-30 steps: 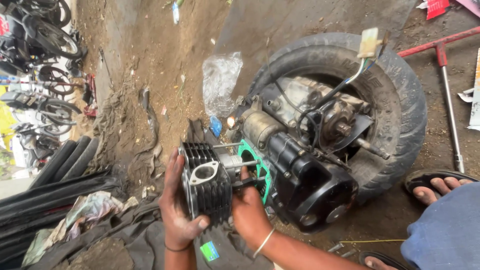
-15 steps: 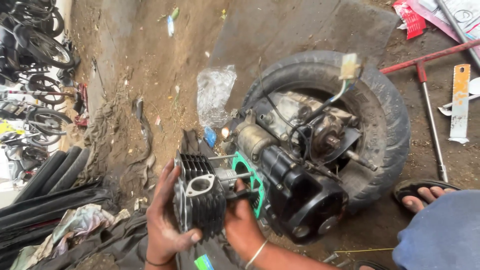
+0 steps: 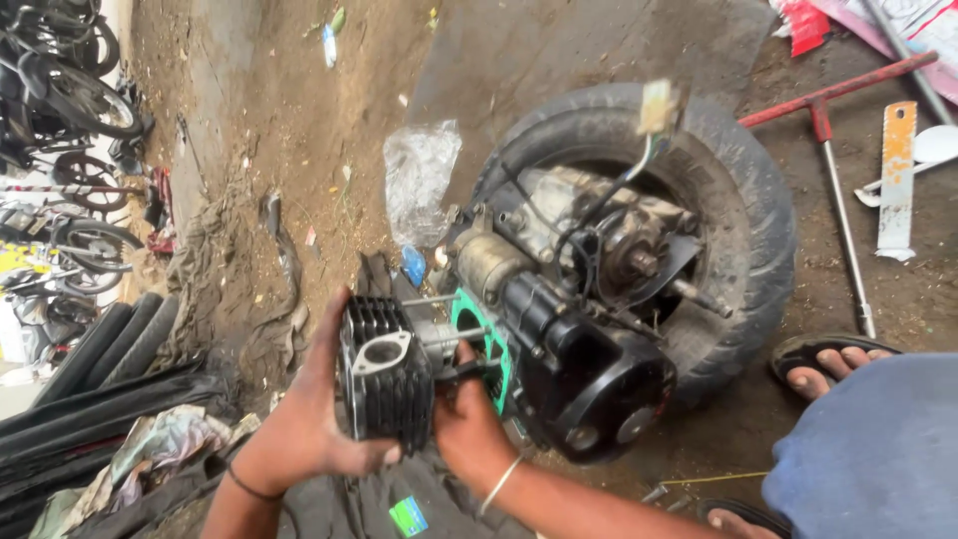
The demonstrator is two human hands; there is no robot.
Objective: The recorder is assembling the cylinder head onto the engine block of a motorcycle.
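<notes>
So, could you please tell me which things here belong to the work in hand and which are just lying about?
In the work:
- left hand, holding the finned black cylinder
- right hand, at the cylinder's side
- engine with green gasket
- tyre behind the engine

Lying about:
- red T-handled tool
- clear plastic bag
- flat metal strip
- black pipes

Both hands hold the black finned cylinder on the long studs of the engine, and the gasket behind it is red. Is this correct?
Not quite: the gasket is green, not red, as the head view shows. The rest holds: the left hand and right hand hold the black finned cylinder on the engine's studs.
</notes>
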